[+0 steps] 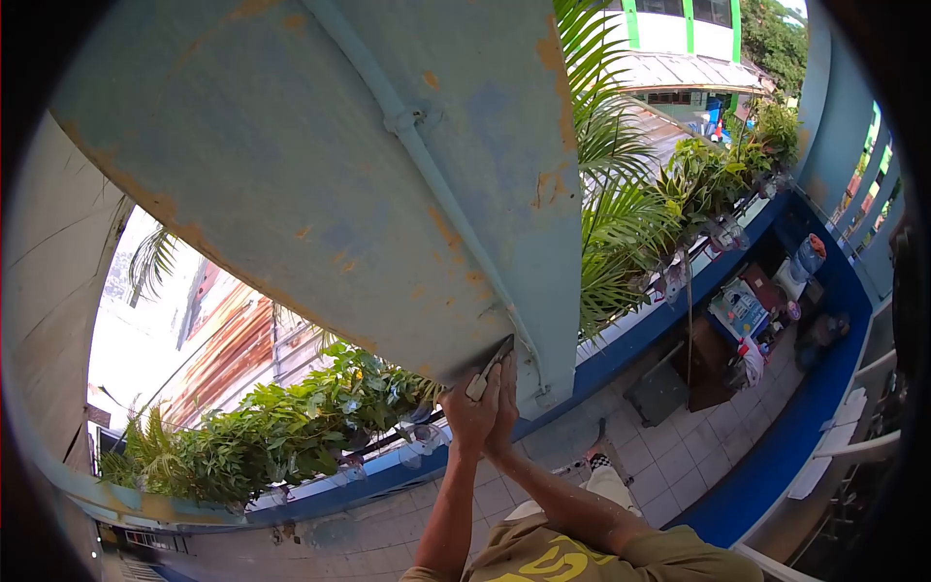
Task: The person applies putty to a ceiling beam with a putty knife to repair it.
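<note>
Both hands are together low on a large pale blue-green column (388, 223) with peeling, tan-stained patches. My left hand (469, 412) is closed around what looks like a scraper (478, 386), with a pale handle and a dark flat edge against the column's surface. My right hand (502, 412) presses close beside it, its fingers along the same tool. The fingers partly hide the scraper, so its full shape does not show. Just right of the hands, a painted pipe (436, 179) runs down the column.
Leafy plants (281, 432) line the blue railing ledge on both sides of the column. On the tiled floor (669, 456) at right stand a brown cabinet (713, 364) with items on top and a grey bin (657, 392). White rails (858, 444) edge the far right.
</note>
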`<move>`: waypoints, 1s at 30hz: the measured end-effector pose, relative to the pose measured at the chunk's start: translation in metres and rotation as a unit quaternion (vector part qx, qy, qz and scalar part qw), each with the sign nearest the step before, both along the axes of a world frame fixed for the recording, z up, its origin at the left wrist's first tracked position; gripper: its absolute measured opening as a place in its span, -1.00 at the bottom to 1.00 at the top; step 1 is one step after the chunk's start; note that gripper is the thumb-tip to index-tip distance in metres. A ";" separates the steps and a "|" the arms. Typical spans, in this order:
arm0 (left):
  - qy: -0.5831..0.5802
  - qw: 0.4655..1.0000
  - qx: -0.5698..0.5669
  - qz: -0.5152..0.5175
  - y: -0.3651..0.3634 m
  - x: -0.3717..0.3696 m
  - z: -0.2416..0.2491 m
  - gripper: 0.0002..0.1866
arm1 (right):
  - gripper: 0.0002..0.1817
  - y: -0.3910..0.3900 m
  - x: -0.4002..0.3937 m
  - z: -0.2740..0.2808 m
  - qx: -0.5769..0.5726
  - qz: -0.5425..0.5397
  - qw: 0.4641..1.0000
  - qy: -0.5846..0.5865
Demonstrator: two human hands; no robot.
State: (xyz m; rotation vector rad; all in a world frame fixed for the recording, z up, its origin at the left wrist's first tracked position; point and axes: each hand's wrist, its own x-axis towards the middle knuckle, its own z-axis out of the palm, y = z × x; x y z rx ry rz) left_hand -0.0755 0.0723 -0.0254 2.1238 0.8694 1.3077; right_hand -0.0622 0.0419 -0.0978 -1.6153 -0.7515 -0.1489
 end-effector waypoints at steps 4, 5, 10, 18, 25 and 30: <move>0.081 0.996 -0.033 0.009 -0.008 -0.014 0.007 -0.82 | -0.18 0.002 -0.016 -0.004 0.022 0.021 0.994 0.106; 0.077 0.997 -0.031 0.010 -0.007 -0.012 0.007 -0.82 | -0.19 0.001 -0.017 -0.006 0.015 0.009 0.999 0.035; 0.051 0.997 -0.046 -0.042 0.002 0.015 0.006 -0.80 | -0.21 0.001 -0.004 -0.006 -0.009 -0.021 0.999 0.036; 0.015 0.996 -0.082 -0.031 -0.002 0.015 0.002 -0.80 | -0.14 -0.008 0.009 0.015 0.029 -0.008 0.999 0.038; -0.005 0.998 -0.066 0.003 -0.009 -0.009 0.013 -0.82 | -0.06 0.002 -0.007 -0.004 0.038 0.042 0.996 0.063; 0.046 0.998 -0.033 -0.018 0.003 0.005 0.005 -0.83 | -0.19 0.003 -0.001 0.003 0.008 0.022 0.998 0.065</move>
